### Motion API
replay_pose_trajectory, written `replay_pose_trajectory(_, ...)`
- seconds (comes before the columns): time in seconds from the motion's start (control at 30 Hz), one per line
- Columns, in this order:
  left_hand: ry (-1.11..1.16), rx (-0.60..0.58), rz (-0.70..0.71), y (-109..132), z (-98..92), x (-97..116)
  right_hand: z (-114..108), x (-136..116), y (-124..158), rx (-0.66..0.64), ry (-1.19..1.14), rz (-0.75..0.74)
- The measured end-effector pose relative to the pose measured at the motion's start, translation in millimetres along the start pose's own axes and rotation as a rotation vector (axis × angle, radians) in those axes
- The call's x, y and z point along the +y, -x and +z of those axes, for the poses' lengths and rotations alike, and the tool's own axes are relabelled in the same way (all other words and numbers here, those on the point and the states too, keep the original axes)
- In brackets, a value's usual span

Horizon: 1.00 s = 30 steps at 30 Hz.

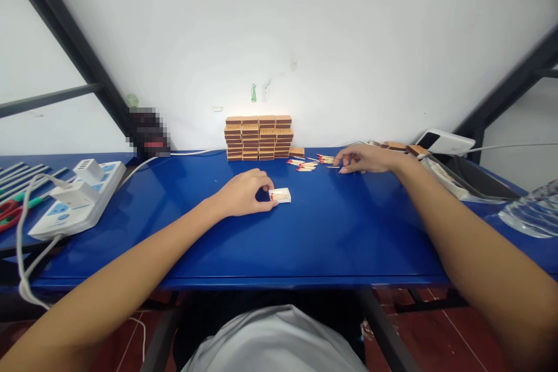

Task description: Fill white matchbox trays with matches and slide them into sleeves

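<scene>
My left hand (248, 193) is closed on the edge of a small white matchbox tray (284, 195) on the blue tabletop. Several red-tipped matches (274, 195) lie inside the tray. Further back on the right, my right hand (364, 158) is bent into a pinch low over the table. A single match (333, 167) sticks out to the left from between its thumb and finger. Beside that hand lie two loose groups of red-headed matches, the nearer pile (306, 167) and another (325, 158) close to the fingers.
Stacked matchboxes (258, 139) stand against the wall, with one matchbox (297, 152) at their right. A white power strip (78, 203) with plugs and scissors (13, 212) occupy the left. At the right are a white device (445, 143), a dark tray (475, 177) and clear plastic (532, 212).
</scene>
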<state>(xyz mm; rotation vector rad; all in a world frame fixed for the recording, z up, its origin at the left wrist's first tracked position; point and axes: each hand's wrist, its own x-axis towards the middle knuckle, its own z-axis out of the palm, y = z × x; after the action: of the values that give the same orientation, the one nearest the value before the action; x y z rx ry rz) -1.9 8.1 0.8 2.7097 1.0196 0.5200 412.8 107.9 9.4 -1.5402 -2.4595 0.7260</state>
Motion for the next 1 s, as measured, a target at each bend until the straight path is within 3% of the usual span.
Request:
replay_pose_trajectory(0.3, -0.012, 0.007, 0.016, -0.1, 0.8, 1.3, 14.2, -20.1, -3.7, 0.016, -0.002, 0.020)
replay_pose_trajectory(0.47, -0.006, 0.013, 0.010, 0.1, 1.1, 3.2, 29.3, -78.2, 5.6, 0.051, -0.013, -0.155)
replay_pose_trajectory(0.6, -0.023, 0.025, 0.023, -0.2, 2.6, 4.7, 54.9, -129.9, 15.2, 0.037, 0.003, -0.309)
replay_pose_trajectory(0.7, -0.029, 0.023, 0.028, -0.5, 3.6, 4.8, 76.2, -153.8, 18.1, 0.041, 0.047, -0.373)
replay_pose_trajectory(0.83, -0.039, 0.035, 0.033, -0.5, 4.5, 3.1, 95.0, -164.8, 16.5, 0.124, 0.125, -0.375)
replay_pose_trajectory(1.0, -0.032, 0.037, 0.040, -0.5, 4.5, 2.3, 98.4, -162.6, 13.6, 0.140, 0.149, -0.394)
